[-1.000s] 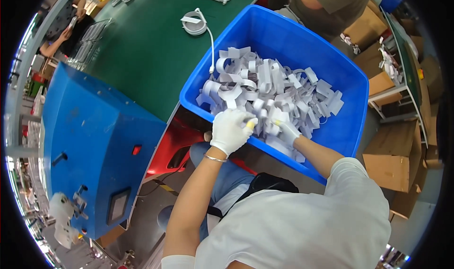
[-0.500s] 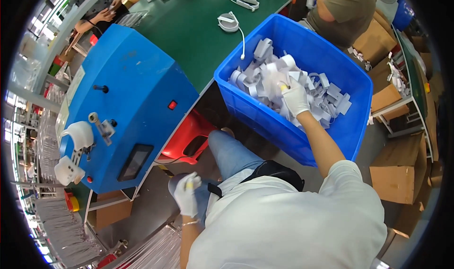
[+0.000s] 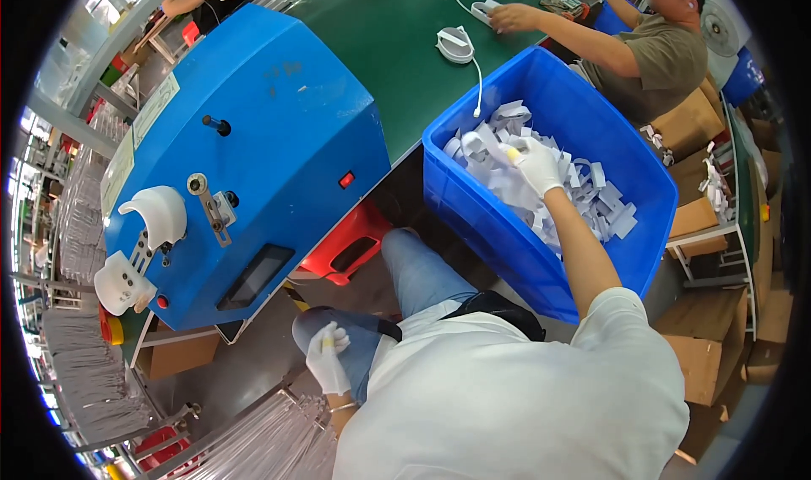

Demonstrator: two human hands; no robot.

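My right hand, in a white glove with yellow on a fingertip, reaches into a large blue bin. The bin holds a heap of curled white strips, paper-like in look. The fingers are closed on a blurred white strip at their tips, above the heap. My left hand, gloved the same way, hovers by my left thigh with its fingers curled in. Nothing shows in it.
A blue machine with a small screen and white curved fittings stands left. Beyond is a green table with a coiled white cable. A co-worker sits beyond the bin. A red stool and cardboard boxes stand nearby.
The view has shifted, so machine and bin sit further right. My right hand stays over the strips; my left fingers have curled in more. The co-worker now reaches an arm across the table.
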